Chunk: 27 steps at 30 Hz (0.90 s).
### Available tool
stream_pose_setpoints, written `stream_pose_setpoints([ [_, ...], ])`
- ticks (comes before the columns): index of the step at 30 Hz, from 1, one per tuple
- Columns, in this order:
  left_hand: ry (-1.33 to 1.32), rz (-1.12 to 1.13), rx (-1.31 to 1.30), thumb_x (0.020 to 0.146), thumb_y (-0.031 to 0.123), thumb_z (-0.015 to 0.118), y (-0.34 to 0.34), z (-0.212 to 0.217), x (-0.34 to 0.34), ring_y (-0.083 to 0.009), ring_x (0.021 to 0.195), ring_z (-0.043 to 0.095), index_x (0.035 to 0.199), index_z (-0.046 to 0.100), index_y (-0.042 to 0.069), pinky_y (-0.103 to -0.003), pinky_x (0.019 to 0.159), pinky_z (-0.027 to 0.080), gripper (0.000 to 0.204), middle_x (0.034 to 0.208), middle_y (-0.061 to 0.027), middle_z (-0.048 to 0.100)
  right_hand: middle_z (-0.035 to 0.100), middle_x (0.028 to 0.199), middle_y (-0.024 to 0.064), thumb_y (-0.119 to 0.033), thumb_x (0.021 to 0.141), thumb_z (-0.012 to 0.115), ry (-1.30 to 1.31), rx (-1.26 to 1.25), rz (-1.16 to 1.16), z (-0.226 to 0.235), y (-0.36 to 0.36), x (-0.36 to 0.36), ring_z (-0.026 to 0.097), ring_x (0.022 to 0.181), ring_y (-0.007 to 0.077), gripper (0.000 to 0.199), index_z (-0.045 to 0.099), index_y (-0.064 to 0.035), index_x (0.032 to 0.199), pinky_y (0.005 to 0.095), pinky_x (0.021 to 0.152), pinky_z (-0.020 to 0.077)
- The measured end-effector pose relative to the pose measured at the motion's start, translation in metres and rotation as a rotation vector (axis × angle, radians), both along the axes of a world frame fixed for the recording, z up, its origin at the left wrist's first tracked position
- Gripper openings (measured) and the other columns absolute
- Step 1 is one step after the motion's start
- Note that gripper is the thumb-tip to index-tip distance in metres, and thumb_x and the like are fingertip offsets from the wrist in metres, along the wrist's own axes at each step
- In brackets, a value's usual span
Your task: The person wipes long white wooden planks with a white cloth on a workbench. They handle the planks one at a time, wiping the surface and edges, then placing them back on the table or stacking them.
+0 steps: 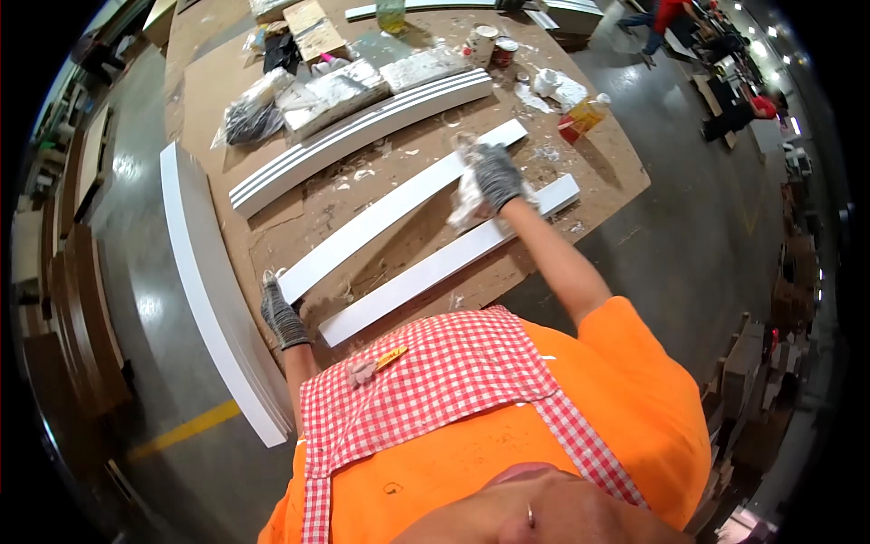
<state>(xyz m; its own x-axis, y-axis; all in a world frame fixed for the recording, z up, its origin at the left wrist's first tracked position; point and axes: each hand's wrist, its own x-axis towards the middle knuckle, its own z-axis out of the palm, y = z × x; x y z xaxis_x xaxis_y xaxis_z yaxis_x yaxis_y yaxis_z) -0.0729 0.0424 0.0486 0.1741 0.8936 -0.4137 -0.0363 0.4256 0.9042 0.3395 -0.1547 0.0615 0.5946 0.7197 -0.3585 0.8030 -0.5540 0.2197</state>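
A long white strip (390, 208) lies slantwise across the worktable. My left hand (284, 315), in a grey knit glove, grips its near left end. Toward the far right end, my gloved right hand (498, 177) presses a crumpled whitish rag (465, 207) onto the strip; the rag hangs down over its near side. Closer to me, a second white strip (417, 279) lies roughly parallel, with the rag and my right forearm crossing over its right part. Beyond the held strip sits a small stack of white strips (362, 134).
The brown worktable (299, 236) is stained with white smears. Wrapped blocks (335, 95), a plastic bag (254, 113), cans (480, 43) and a bottle of amber liquid (583, 118) stand at the back. Tall white boards (195, 263) line the left edge. Other people are farther off.
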Motion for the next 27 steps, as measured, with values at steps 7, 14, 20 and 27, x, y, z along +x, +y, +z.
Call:
stream_pose_setpoints([
  [7,0.070,-0.009,0.189,0.095,0.033,0.046,0.012,-0.038,-0.009,-0.0153,0.080,0.058,0.101,0.065,-0.001,-0.027,0.075,0.047,0.039,0.091,-0.0063,0.063,0.058,0.117,0.0169,-0.024,0.091,0.040,-0.040,0.563,-0.349,-0.097,-0.039,0.151,0.057,0.107,0.0320,0.036,0.056,-0.0078,0.119,0.0397,0.089,0.0456],
  [14,-0.039,0.077,-0.065,0.093,0.044,0.047,0.010,-0.054,-0.008,-0.0211,0.078,0.062,0.101,0.062,0.002,-0.033,0.063,0.052,0.046,0.091,-0.0083,0.064,0.054,0.121,0.0223,-0.018,0.083,0.052,-0.096,0.385,-0.598,-0.038,-0.003,0.137,0.055,0.110,0.0334,0.035,0.060,-0.0062,0.115,0.0425,0.090,0.0463],
  [20,-0.089,0.139,-0.218,0.089,0.051,0.049,0.008,-0.050,-0.004,-0.0253,0.074,0.062,0.102,0.060,0.004,-0.037,0.054,0.054,0.049,0.090,-0.0092,0.063,0.023,0.150,0.0075,-0.061,0.029,0.082,-0.045,-0.108,-0.039,0.058,0.034,0.024,0.024,0.137,0.0231,0.139,0.021,-0.0132,0.144,0.0442,0.112,0.0186],
  [27,-0.174,0.129,-0.281,0.087,0.042,0.057,0.015,-0.031,0.003,-0.0280,0.077,0.062,0.102,0.059,0.002,-0.041,0.057,0.056,0.042,0.095,-0.0121,0.062,0.054,0.120,0.0078,-0.034,0.079,0.058,0.168,0.401,0.412,0.003,0.037,-0.102,0.052,0.101,0.0211,0.034,0.059,-0.0155,0.107,0.0377,0.090,0.0408],
])
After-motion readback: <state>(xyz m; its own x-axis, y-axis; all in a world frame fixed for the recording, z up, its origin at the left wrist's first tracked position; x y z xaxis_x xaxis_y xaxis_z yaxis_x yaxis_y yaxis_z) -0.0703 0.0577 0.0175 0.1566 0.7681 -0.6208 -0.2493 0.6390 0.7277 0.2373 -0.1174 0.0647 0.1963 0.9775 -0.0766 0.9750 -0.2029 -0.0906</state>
